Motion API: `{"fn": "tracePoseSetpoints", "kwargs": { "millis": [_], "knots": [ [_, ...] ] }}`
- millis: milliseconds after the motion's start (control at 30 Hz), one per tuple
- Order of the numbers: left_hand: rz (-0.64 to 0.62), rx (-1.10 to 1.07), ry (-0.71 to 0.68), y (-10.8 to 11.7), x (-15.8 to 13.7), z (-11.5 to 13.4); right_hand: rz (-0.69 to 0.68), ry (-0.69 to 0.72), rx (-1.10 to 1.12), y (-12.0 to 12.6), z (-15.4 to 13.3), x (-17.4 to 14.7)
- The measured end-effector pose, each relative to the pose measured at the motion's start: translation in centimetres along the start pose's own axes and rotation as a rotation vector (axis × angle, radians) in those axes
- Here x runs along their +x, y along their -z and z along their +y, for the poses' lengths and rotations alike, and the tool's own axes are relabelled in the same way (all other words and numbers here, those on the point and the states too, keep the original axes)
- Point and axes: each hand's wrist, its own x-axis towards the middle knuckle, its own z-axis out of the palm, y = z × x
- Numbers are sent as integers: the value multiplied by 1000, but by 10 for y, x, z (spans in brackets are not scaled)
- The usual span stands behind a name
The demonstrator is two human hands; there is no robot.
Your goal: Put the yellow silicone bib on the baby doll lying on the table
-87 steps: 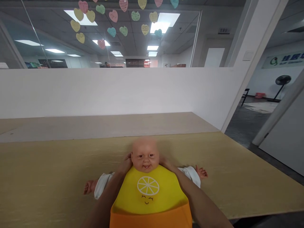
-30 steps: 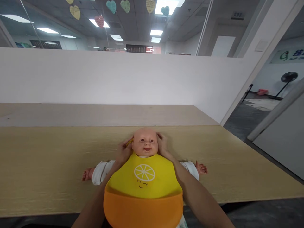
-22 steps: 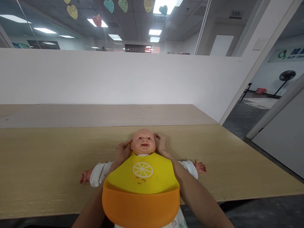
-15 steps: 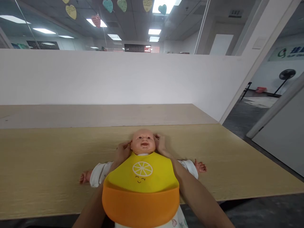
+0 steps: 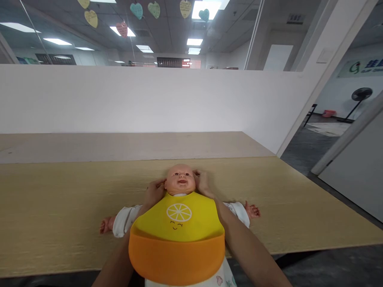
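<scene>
A baby doll [image 5: 180, 180] in white clothes lies face up on the table, its arms spread to both sides. Over its chest lies a yellow silicone bib [image 5: 197, 211] with a lemon-slice print and an orange catch pocket [image 5: 176, 261] at the bottom. My left hand [image 5: 154, 190] is beside the doll's head at the left ear side, fingers closed at the bib's neck band. On the other side of the head, my right hand [image 5: 202, 183] is curled the same way. The band's ends and some fingertips are hidden behind the doll's neck and head.
The wooden table [image 5: 60, 215] runs past both sides of the doll, with a paler strip [image 5: 134, 145] behind. Beyond it stands a white low wall [image 5: 149, 99] topped with glass. At right are a doorway, a door [image 5: 356, 159] and a standing fan [image 5: 361, 94].
The camera view has shifted very slightly. Both hands stay beside the doll's head, and the doll and bib lie as before.
</scene>
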Motion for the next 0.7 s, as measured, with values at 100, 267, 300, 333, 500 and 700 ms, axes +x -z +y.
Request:
{"fn": "tracePoseSetpoints", "kwargs": {
  "millis": [100,267,300,333,500,700],
  "knots": [
    [54,-30,6,1,0,-1,39,-59,13,-2,8,9],
    [93,-149,42,1,-1,-4,119,-88,196,3,10,20],
    [91,-193,50,3,-2,-4,146,-82,238,6,8,21],
    [90,-246,53,5,-3,-3,167,-78,271,10,6,20],
    [41,-432,-11,26,-17,13,73,9,342,38,-22,-1],
    [-95,-176,-257,47,-45,53,-386,375,163,41,-79,-53]
  ]
}}
